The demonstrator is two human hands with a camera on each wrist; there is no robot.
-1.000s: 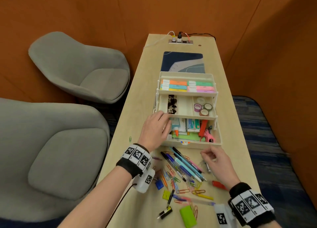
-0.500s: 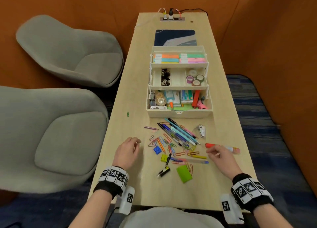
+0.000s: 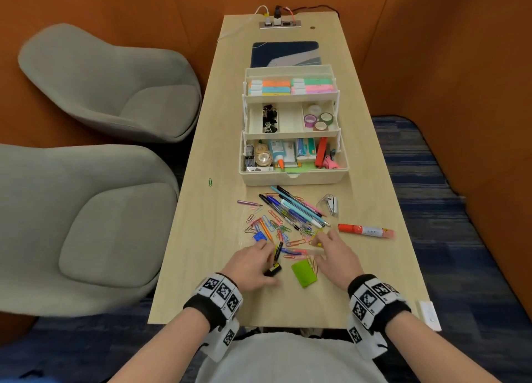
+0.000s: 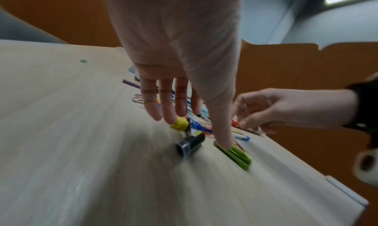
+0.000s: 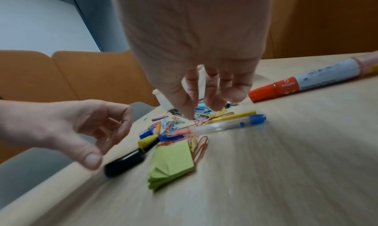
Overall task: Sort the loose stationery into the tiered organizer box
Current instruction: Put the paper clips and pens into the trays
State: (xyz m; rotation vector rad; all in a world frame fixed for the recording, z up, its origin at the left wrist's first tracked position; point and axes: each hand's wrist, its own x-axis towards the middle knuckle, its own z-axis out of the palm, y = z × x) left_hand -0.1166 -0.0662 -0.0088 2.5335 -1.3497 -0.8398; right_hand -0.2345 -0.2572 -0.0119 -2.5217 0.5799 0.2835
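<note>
Head view: the black-and-yellow highlighter [image 3: 275,261] was seen lying just beyond the left hand [image 3: 250,267], long axis pointing away, nearer it than the right hand [image 3: 335,256]; both hands were loosely spread and empty.

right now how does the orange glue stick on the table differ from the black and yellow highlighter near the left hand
The glue stick is longer, with an orange cap and a white label; the highlighter is shorter and black with a yellow cap. The glue stick lies apart, right of the pile; the highlighter lies at the pile's near edge, by the left hand. Both lie flat on the table, ungripped, outside the organizer box.
</note>
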